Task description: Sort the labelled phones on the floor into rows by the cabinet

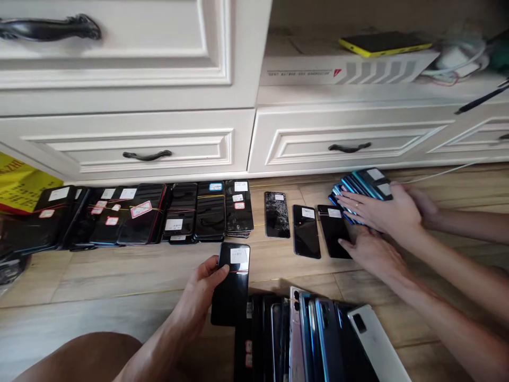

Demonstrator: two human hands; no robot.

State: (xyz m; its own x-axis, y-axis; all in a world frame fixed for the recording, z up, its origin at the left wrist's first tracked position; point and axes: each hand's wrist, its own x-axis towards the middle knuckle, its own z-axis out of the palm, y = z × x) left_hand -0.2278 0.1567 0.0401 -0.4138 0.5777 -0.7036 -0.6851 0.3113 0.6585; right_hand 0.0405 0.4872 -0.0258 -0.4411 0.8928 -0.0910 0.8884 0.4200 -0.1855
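- Up top we've got a white panelled drawer cabinet filling the frame, with dark curved handles and a shelf at upper right where a yellow-edged phone lies on a box.
- Down on the pale wood-plank floor, a long row of black phones runs along the cabinet's base, left of centre, tagged with white labels and strapped with thin bands.
- At bottom centre, a mixed bunch of phones stands packed on edge, silver, blue, pink and white backs showing.
- Over at the right, a co-worker's hand, ring on a finger, lies spread flat on a fanned stack of teal phones, while a second hand behind the stack also seems to be theirs.
- Here's the left hand, front and centre, closed around a black smartphone: thumb across the face just below the label, fingers wrapped behind, a firm one-handed hold that leaves the white label uncovered.
- The right hand, coming in from lower right, appears to be the person's own. It's open, fingers loose and extended, right at the lower corner of a black phone, with no grip on it.
- Next along that line sit another black phone and a phone with a shattered screen.
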